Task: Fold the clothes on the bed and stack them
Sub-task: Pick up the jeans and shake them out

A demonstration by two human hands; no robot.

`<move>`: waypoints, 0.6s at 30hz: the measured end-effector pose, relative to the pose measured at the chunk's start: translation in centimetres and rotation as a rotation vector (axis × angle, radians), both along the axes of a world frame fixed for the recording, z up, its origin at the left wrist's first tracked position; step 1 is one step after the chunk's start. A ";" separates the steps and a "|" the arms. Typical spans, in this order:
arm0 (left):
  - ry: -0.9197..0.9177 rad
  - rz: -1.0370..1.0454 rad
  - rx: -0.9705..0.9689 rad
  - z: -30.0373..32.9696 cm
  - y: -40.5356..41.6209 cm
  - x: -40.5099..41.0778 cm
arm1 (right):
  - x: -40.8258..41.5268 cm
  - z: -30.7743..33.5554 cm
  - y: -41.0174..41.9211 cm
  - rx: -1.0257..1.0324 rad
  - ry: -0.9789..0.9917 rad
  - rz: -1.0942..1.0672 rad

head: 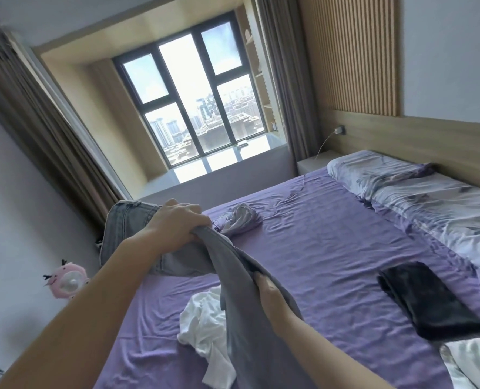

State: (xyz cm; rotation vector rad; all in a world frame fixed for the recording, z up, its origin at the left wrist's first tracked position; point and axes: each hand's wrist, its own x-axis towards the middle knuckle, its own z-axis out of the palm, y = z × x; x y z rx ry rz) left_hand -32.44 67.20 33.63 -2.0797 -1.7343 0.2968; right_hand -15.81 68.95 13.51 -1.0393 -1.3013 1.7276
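Observation:
Grey jeans (pixel 233 265) hang lifted over the purple bed (pixel 331 248). My left hand (pixel 177 220) grips them near the waistband, which droops off the bed's left side. My right hand (pixel 266 290) holds a leg section lower down, fingers curled round the fabric. Under the jeans a crumpled white garment (pixel 202 321) lies on the sheet. A crumpled pale lilac garment (pixel 238 220) sits farther back. On the right of the bed lies a folded black garment (pixel 429 301).
Patterned pillows (pixel 415 192) line the wooden headboard at right. A white cloth (pixel 474 360) shows at the bottom right corner. A pink plush toy (pixel 64 279) hangs by the left wall. The window and curtains are beyond the bed, with a nightstand (pixel 311 164) near them.

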 end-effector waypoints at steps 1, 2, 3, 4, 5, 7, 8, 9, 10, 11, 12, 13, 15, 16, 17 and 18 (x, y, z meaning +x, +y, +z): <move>0.002 0.000 0.006 -0.1 0.0 0.1 | -0.1 0.4 0.1 -0.043 0.003 -0.007; 0.010 0.000 0.015 -0.2 -0.1 0.1 | -0.4 0.5 0.4 -0.068 -0.007 -0.031; 0.020 0.005 0.022 -0.3 -0.1 0.2 | -0.6 0.5 0.6 -0.110 -0.008 -0.064; 0.025 0.010 0.032 -0.5 -0.1 0.3 | -0.6 0.5 0.8 -0.193 -0.014 -0.066; 0.022 0.014 0.041 -0.7 -0.1 0.3 | -0.4 0.6 0.8 -0.312 0.023 -0.028; -0.004 0.010 0.059 -1.1 -0.1 0.2 | -0.2 0.6 0.4 -0.520 0.163 0.088; -0.017 0.009 0.069 -1.2 -0.1 0.1 | -0.2 0.5 0.1 -0.558 0.236 0.124; -0.024 0.019 0.075 -1.3 -0.1 0.0 | -0.2 0.6 -0.1 -0.569 0.296 0.138; -0.020 0.036 0.074 -1.4 -0.2 -0.3 | -0.3 0.7 -0.2 -0.556 0.321 0.138; -0.009 0.058 0.070 -1.4 -0.3 -0.5 | -0.3 0.8 -0.2 -0.538 0.332 0.134; 0.004 0.079 0.063 -1.5 -0.4 -0.9 | -0.4 0.8 -0.2 -0.518 0.330 0.113; 0.013 0.101 0.056 -1.6 -0.6 -1.2 | -0.3 0.8 -0.1 -0.499 0.334 0.098; 0.002 0.142 0.047 -1.8 -1.1 -2.1 | 0.2 1.3 -0.2 -0.440 0.335 0.102; -0.011 0.162 0.049 -1.9 -1.4 -2.5 | 0.6 1.8 -0.2 -0.393 0.319 0.112; -0.022 0.181 0.054 -2.1 -1.7 -3.0 | 0.9 2.0 -0.1 -0.334 0.302 0.109; -0.036 0.198 0.062 -2.3 -2.0 -3.4 | 1.0 2.1 0.1 -0.257 0.285 0.092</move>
